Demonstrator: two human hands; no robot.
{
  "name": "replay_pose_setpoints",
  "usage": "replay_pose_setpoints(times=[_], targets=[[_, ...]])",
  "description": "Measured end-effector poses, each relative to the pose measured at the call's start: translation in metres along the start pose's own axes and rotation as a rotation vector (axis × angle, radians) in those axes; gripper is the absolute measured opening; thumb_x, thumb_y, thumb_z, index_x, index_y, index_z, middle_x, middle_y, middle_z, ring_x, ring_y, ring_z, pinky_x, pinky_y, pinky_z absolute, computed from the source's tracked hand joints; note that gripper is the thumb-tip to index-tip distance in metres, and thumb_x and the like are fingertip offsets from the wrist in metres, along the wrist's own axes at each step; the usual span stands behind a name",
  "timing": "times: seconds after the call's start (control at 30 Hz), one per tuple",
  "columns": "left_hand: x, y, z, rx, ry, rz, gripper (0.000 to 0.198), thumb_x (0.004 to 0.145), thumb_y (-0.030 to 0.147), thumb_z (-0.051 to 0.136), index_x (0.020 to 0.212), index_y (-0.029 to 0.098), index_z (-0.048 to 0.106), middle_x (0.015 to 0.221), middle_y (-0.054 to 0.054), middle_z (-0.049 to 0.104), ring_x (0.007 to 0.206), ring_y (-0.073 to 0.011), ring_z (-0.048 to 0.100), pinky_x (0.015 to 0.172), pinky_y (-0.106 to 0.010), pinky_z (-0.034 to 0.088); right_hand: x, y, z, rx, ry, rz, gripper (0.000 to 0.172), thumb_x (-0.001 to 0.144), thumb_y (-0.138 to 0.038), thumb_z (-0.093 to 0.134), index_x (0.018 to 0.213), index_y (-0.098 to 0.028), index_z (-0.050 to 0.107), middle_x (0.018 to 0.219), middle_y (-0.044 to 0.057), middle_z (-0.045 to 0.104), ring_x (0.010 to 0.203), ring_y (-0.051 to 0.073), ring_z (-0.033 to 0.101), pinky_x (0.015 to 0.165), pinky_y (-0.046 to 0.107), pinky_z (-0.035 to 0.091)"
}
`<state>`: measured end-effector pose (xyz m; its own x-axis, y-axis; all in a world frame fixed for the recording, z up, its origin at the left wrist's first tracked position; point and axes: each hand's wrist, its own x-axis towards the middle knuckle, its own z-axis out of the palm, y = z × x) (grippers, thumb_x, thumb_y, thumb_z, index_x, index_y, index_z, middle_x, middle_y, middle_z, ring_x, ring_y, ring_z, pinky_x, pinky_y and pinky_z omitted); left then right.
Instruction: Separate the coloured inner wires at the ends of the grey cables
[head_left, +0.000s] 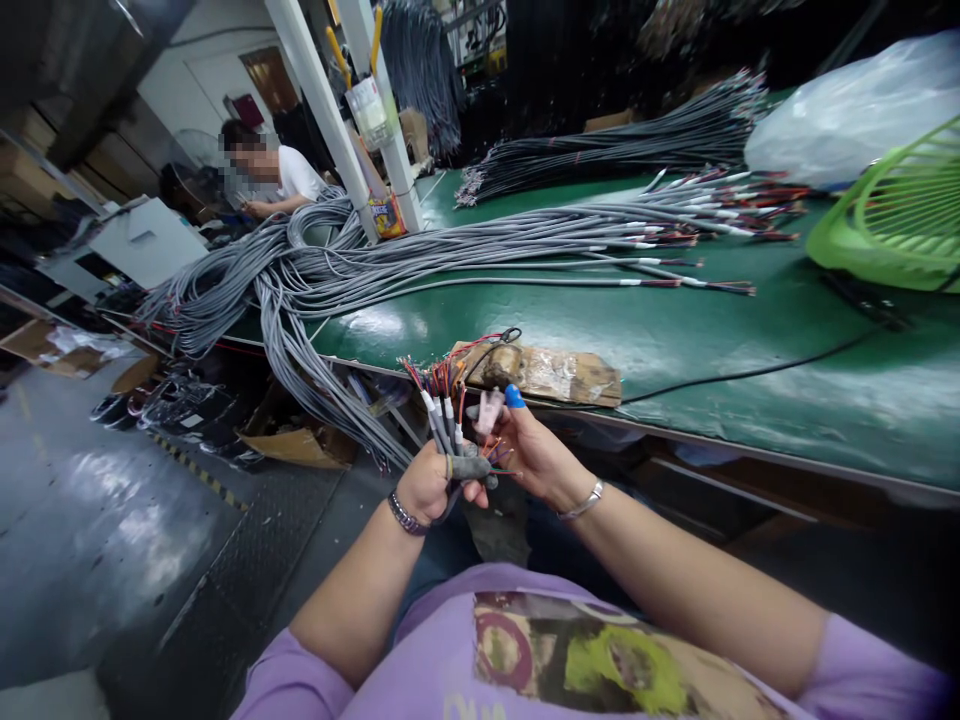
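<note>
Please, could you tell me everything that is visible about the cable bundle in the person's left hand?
The cable bundle consists of several grey cables, apparently plastic-coated, gathered side by side. White bands circle them near their ends; beyond these, thin wires fan out loosely, mostly orange and reddish, with some darker ones. The left hand grips it below the bands. The ends point toward the green table, leaning slightly left in the picture. The exact cable count is unclear.
</note>
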<state>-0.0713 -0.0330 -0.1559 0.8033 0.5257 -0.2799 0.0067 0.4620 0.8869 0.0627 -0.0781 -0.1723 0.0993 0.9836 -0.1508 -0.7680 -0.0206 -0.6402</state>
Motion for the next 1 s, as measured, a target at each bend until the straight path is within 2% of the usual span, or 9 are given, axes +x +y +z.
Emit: replay_pose_setpoints(times=[0.1,0.2,0.37,0.47,0.7,1.0], targets=[[-0.009,-0.002,0.001,0.014,0.004,-0.002,0.033,0.055,0.035,0.078,0.052,0.011,0.057,0.036,-0.001,0.052,0.034,-0.0132,0.052,0.041,-0.024,0.043,-0.003,-0.003,0.0,0.087,0.069,0.053,0.044,0.077,-0.061,0.058,0.077,-0.018,0.062,0.066,0.001,0.061,0.053,0.01,0.052,0.053,0.023,0.045],[-0.018,-0.003,0.003,0.035,0.013,-0.003,0.034,0.056,0.036,0.078,0.05,0.011,0.056,0.036,-0.001,0.052,0.036,-0.0136,0.054,0.042,-0.023,0.042,-0.006,-0.006,0.0,0.09,0.048,0.114,0.042,0.075,-0.059,0.061,0.078,-0.017,0.063,0.072,0.002,0.063,0.057,0.011,0.053,0.055,0.023,0.046],[-0.02,0.003,-0.001,0.027,-0.002,-0.017,0.033,0.054,0.035,0.079,0.05,0.011,0.057,0.034,-0.001,0.051,0.034,-0.0137,0.053,0.04,-0.023,0.042,-0.007,-0.006,-0.002,-0.017,0.001,0.0,0.024,0.073,-0.039,0.072,0.078,-0.018,0.062,0.069,-0.002,0.058,0.057,0.008,0.049,0.054,0.021,0.042],[-0.014,0.008,-0.006,0.005,-0.029,-0.017,0.031,0.054,0.033,0.078,0.051,0.011,0.057,0.033,0.0,0.05,0.032,-0.0134,0.051,0.038,-0.023,0.041,-0.007,-0.004,-0.003,-0.033,0.022,-0.045,0.027,0.074,-0.043,0.069,0.076,-0.017,0.061,0.067,-0.002,0.057,0.056,0.008,0.046,0.052,0.021,0.04],[0.002,0.009,-0.013,-0.023,-0.119,-0.001,0.031,0.056,0.035,0.077,0.054,0.011,0.059,0.034,-0.001,0.052,0.032,-0.0139,0.052,0.037,-0.023,0.042,-0.006,-0.006,-0.001,-0.057,0.032,-0.008,0.031,0.07,-0.046,0.072,0.071,-0.016,0.062,0.063,-0.002,0.056,0.055,0.008,0.047,0.054,0.022,0.041],[0.007,0.009,-0.012,-0.02,-0.133,-0.041,0.03,0.056,0.034,0.077,0.054,0.011,0.058,0.034,0.0,0.05,0.032,-0.0141,0.051,0.037,-0.024,0.043,-0.003,-0.001,-0.003,-0.039,0.055,-0.065,0.038,0.071,-0.052,0.069,0.077,-0.015,0.067,0.063,0.0,0.06,0.054,0.01,0.048,0.052,0.023,0.041]])
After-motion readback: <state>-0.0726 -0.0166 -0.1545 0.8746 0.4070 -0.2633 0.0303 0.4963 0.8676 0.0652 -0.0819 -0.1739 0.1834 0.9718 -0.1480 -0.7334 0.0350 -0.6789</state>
